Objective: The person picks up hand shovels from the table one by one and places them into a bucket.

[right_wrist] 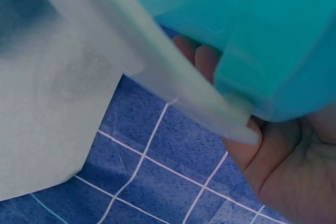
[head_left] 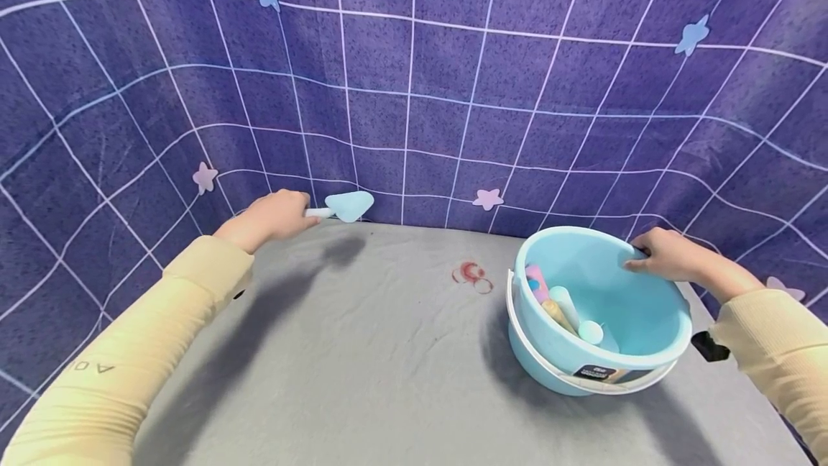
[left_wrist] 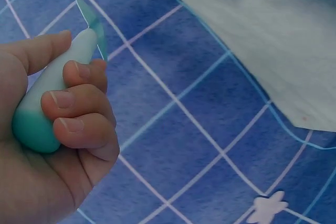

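My left hand (head_left: pixel 274 216) grips a small spade-shaped tool (head_left: pixel 351 205) above the table's far left part, its pale blue blade pointing right. In the left wrist view, fingers and thumb wrap its thick white handle (left_wrist: pixel 52 80), which ends in teal. At the right, my right hand (head_left: pixel 666 254) holds the far right rim of a light blue bucket (head_left: pixel 637 308), thumb inside and fingers outside. The bucket leans with its mouth towards me. Inside lie a pink piece (head_left: pixel 536 279), a tan stick-like piece (head_left: pixel 556 313), a pale cylinder (head_left: pixel 564 302) and a white round piece (head_left: pixel 590 331).
A white carry handle (head_left: pixel 550 372) hangs along the bucket's near side. The grey table (head_left: pixel 362 351) bears a red printed or stained mark (head_left: pixel 472 275) left of the bucket. A purple gridded curtain (head_left: pixel 382 121) with stars rises behind the table and at both sides.
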`<state>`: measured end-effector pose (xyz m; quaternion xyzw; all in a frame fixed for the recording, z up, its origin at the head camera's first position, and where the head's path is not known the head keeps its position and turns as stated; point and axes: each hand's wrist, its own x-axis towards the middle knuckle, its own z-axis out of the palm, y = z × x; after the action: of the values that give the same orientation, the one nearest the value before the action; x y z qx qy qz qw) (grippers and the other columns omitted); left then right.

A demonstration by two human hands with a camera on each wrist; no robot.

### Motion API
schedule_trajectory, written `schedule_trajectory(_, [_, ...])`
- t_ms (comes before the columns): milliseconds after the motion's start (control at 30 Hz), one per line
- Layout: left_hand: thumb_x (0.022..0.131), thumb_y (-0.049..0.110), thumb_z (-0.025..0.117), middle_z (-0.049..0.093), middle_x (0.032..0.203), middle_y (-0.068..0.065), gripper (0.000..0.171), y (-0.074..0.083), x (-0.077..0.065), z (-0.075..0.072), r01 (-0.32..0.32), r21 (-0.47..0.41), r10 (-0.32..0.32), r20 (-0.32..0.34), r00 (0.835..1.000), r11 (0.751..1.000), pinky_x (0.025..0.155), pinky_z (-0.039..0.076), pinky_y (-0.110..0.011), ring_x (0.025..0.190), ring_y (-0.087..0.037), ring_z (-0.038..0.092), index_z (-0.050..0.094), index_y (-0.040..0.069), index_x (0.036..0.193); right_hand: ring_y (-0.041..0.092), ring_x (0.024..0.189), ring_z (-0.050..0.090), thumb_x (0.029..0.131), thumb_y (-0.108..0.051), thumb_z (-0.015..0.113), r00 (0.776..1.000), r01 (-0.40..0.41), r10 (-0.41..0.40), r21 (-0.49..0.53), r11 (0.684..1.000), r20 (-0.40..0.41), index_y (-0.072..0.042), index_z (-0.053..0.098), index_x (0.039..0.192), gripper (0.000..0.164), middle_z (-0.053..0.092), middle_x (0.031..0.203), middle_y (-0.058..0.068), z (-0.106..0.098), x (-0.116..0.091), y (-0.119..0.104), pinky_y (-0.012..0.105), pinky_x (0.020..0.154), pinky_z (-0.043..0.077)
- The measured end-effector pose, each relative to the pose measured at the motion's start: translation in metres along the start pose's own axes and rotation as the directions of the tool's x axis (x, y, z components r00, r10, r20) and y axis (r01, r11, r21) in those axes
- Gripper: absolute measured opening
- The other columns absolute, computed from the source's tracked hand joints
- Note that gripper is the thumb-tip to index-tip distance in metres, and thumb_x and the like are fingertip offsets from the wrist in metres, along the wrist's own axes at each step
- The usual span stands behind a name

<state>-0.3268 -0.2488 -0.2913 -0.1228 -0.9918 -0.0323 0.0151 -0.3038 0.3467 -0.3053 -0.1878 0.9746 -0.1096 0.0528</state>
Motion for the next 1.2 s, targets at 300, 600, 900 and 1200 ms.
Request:
schedule_trajectory(300, [0.09,0.035,0.057,0.058,0.074,-0.008,0.029,0.035,0.004,-0.024,-0.047,0.034,0.048,-0.001,0.999,0.998,0.061,0.043,-0.044,0.066,-0.026,0.054,0.058,0.007,0.083,0.011,0.052,0.04,0.083,-0.016,0.068,1.0,0.007,-0.007,-0.007,1.0,-0.001,-0.009,0.05,0.065,0.027,0.037,0.055,-0.004,0.001,0.001,-0.001,0.025,0.049,0.033])
schedule_trajectory(600, [0.091,0.036,0.058,0.058,0.076,-0.007,0.029,0.067,0.007,-0.048,-0.084,0.034,0.085,-0.011,0.996,0.996,0.061,0.043,-0.041,0.068,-0.024,0.054,0.06,0.006,0.091,0.011,0.051,0.039,0.082,-0.016,0.069,1.0,0.013,-0.013,-0.014,1.0,-0.012,-0.01,0.046,0.062,0.031,0.035,0.055,-0.004,-0.001,0.0,-0.002,0.024,0.048,0.032])
schedule_trajectory(900, [0.091,0.037,0.059,0.06,0.079,-0.006,0.03,0.097,0.013,-0.059,-0.124,0.038,0.125,-0.008,0.992,0.992,0.065,0.045,-0.042,0.072,-0.025,0.055,0.062,0.007,0.095,0.011,0.051,0.038,0.081,-0.015,0.068,1.0,0.01,-0.01,-0.016,1.0,-0.017,-0.011,0.044,0.062,0.032,0.034,0.055,-0.004,-0.001,-0.002,-0.001,0.024,0.049,0.032])
schedule_trajectory(1200, [0.09,0.038,0.059,0.06,0.079,-0.004,0.029,0.128,0.013,-0.066,-0.214,0.092,0.219,-0.053,0.974,0.973,0.065,0.046,-0.042,0.071,-0.023,0.055,0.063,0.01,0.095,0.011,0.051,0.039,0.083,-0.016,0.068,1.0,0.003,-0.003,-0.008,1.0,-0.006,-0.01,0.047,0.064,0.029,0.035,0.055,-0.004,-0.001,-0.001,-0.002,0.025,0.049,0.033])
